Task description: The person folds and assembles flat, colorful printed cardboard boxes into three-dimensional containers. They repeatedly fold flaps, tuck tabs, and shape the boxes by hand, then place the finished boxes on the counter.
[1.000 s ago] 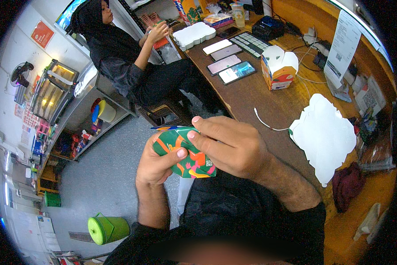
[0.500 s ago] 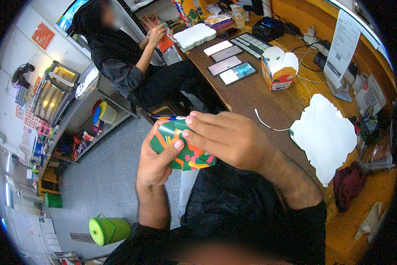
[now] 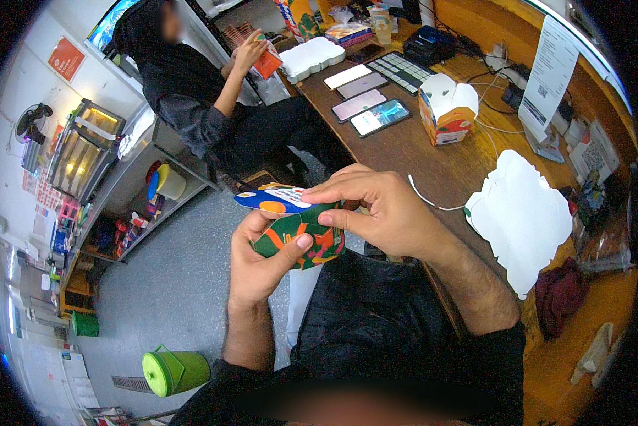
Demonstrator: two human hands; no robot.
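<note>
In front of my torso I hold a partly folded cardboard takeaway box point(image 3: 285, 231), green with orange and pink print. My left hand point(image 3: 259, 268) is closed round its left side, thumb pressed on the green front panel. My right hand point(image 3: 384, 213) grips its upper right edge, thumb on the front and fingers at the top. A blue flap point(image 3: 259, 200) with white and orange print stands out over the top toward the left. The fingertips of my left hand behind the box are partly hidden.
On the wooden desk point(image 3: 393, 153) to my right lie white flat box blanks point(image 3: 521, 220), a folded box point(image 3: 447, 128), several phones point(image 3: 381, 117) and a keyboard point(image 3: 402, 71). A seated co-worker point(image 3: 191, 92) handles an orange carton piece point(image 3: 268, 62). A green lidded bucket point(image 3: 177, 370) stands on the floor.
My right hand has gone from lying across the box front to gripping its upper right edge. The box has tilted, and its blue flap now shows much more widely.
</note>
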